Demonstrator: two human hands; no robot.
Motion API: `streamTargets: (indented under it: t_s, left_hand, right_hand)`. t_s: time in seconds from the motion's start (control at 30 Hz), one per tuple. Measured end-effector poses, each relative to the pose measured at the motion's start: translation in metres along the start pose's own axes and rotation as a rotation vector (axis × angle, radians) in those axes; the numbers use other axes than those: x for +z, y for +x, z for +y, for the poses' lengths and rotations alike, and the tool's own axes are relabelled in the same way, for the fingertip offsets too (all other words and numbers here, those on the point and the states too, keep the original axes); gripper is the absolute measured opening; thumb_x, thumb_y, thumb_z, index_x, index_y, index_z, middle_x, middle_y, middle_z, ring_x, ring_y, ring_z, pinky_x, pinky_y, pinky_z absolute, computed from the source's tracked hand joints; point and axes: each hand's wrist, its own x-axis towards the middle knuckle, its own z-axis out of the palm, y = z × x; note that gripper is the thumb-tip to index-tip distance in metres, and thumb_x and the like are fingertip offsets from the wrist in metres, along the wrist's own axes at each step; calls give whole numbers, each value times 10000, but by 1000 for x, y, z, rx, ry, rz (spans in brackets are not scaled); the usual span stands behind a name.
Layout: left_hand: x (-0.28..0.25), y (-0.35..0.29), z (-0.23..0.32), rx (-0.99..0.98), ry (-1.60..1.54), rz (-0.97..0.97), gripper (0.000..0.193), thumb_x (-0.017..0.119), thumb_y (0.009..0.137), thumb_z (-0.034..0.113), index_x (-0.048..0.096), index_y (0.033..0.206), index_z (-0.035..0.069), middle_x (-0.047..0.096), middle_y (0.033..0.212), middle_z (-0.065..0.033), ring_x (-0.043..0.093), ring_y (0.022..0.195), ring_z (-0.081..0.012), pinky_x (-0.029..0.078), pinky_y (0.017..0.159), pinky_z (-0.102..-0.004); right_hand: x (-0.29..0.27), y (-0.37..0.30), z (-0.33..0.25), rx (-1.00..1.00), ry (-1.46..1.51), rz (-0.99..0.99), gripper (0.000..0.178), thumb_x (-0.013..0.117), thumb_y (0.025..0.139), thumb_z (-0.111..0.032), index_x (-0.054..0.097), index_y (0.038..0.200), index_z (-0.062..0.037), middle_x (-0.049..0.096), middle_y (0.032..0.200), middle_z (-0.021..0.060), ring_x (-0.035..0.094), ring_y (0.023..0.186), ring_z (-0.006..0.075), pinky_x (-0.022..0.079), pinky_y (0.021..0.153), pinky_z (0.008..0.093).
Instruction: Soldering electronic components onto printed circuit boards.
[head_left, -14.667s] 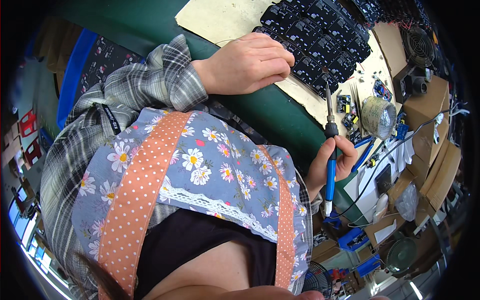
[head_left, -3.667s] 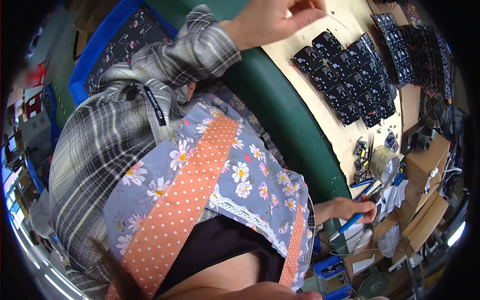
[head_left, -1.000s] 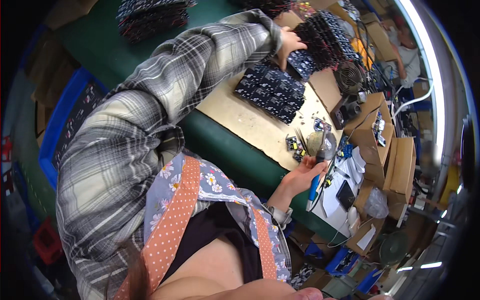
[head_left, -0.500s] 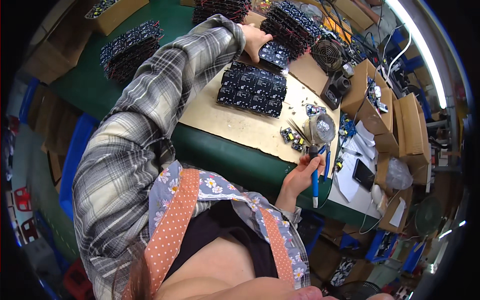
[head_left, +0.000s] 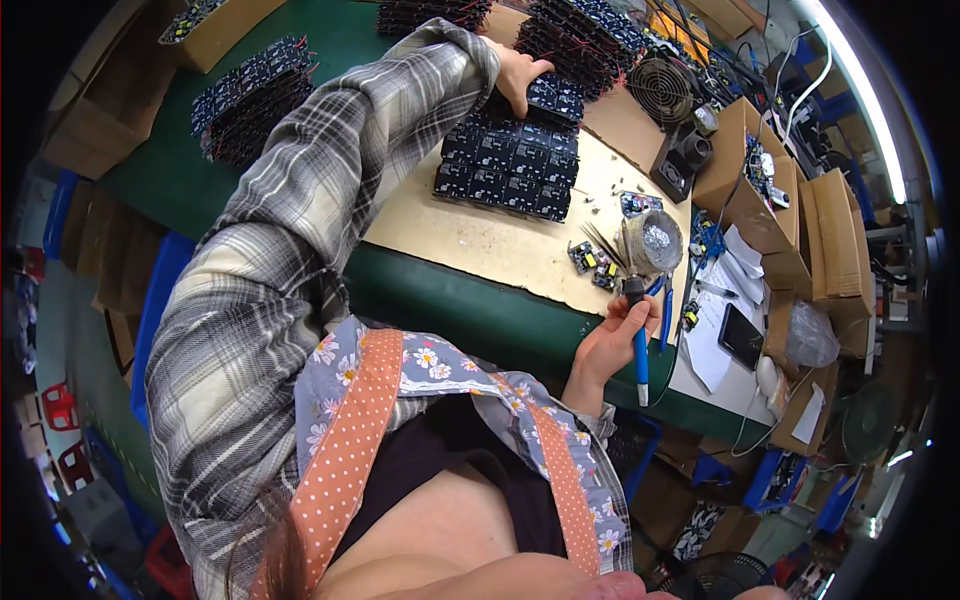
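My left hand (head_left: 515,78) reaches far forward, thumb and fingers closed on the left end of a black circuit board panel (head_left: 556,100). That panel lies against the far edge of a larger block of black boards (head_left: 508,165) on the pale work sheet (head_left: 490,245). Nearer me on the right, my right hand (head_left: 610,342) grips a blue-handled soldering iron (head_left: 641,365). Its dark collar points toward a round tin (head_left: 655,241) with a silvery top; the tip is hard to make out. Small boards with yellow parts (head_left: 594,264) lie left of the tin.
Wired board stacks stand at the left (head_left: 252,100) and at the back (head_left: 575,45). Behind the sheet sits a round black fan (head_left: 660,90). Cardboard boxes (head_left: 745,190) line the right side. Papers (head_left: 708,335) and a black phone (head_left: 741,337) lie at right.
My left hand has drawn the board panel nearer to the larger block, and the gap between them has closed. My right hand still holds the soldering iron by the tin. The whole view has shifted slightly.
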Motion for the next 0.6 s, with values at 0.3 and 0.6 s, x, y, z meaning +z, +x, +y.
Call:
streamTargets:
  t_s: [0.3,0.6]
  left_hand:
    - [0,-5,3,0,203,162,971,712,546,255,227,1374,101,481,1192,-194,504,1095,-318,447,888,-384]
    - [8,0,3,-76,101,33,1012,708,554,276,168,1385,71,430,1249,-186,459,1148,-286,381,953,-417]
  right_hand:
    - [-1,0,5,-16,-5,-28,139,494,912,-207,478,978,-86,513,843,15,475,713,93,394,660,222]
    - [-4,0,4,-18,-27,-6,150,491,915,-218,477,998,-93,510,865,5,491,725,91,396,656,217]
